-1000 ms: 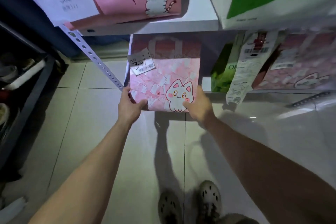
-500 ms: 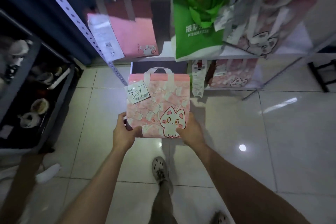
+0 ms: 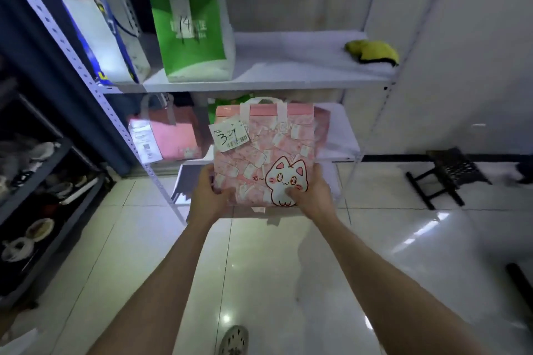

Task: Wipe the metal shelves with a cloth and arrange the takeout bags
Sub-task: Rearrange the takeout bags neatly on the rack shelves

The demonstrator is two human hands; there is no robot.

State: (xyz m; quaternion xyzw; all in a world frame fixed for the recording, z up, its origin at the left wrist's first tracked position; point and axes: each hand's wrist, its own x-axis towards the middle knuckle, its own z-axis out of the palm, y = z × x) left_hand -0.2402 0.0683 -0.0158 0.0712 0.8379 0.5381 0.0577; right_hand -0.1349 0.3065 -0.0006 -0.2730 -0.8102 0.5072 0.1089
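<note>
Hands grip the pink cat bag (image 3: pixel 264 155) at its bottom corners in the head view: left hand (image 3: pixel 208 199) closed on the corner at 7 o'clock, right hand (image 3: pixel 313 196) on the one at 5, the bag held upright in front of the shelves. At 1 o'clock a yellow cloth (image 3: pixel 372 52) lies on the upper shelf (image 3: pixel 288 66), well apart from the green bag (image 3: pixel 190 23) at 11. Held so low, the bag could tip forward and snag its handles on that shelf's edge.

Pink cat bag (image 3: pixel 264 153): I note it raised from the lowest shelf's front to middle-shelf height.
View: tilted upward; upper shelf (image 3: pixel 288 78) and yellow cloth (image 3: pixel 372 52) now visible.
</note>
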